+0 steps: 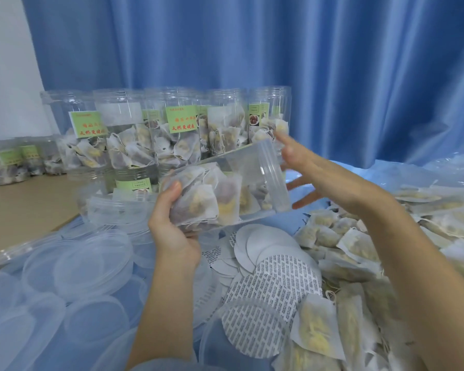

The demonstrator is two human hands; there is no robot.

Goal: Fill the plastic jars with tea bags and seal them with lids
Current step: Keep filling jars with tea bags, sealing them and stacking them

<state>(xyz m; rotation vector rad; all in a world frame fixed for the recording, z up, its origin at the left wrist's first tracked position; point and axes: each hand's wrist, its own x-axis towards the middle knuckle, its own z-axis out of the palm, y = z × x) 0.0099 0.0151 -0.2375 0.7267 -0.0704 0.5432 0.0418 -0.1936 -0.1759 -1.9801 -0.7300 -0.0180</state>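
Note:
A clear plastic jar point(225, 188) filled with tea bags lies on its side in mid-air, a translucent lid point(275, 175) on its right end. My left hand point(172, 223) grips the jar's bottom end, thumb on top. Just right of the lid, my right hand point(314, 170) has its fingers spread and straight; whether they touch the lid is unclear. Loose tea bags point(359, 253) are heaped at the right. Loose translucent lids point(78, 266) lie at the lower left.
Several labelled jars point(134, 135) with tea bags stand in rows behind, more of them point(16, 162) at the far left on a brown surface. Round printed seal liners point(273, 279) lie between the lids and the tea bags. A blue curtain point(279, 62) hangs behind.

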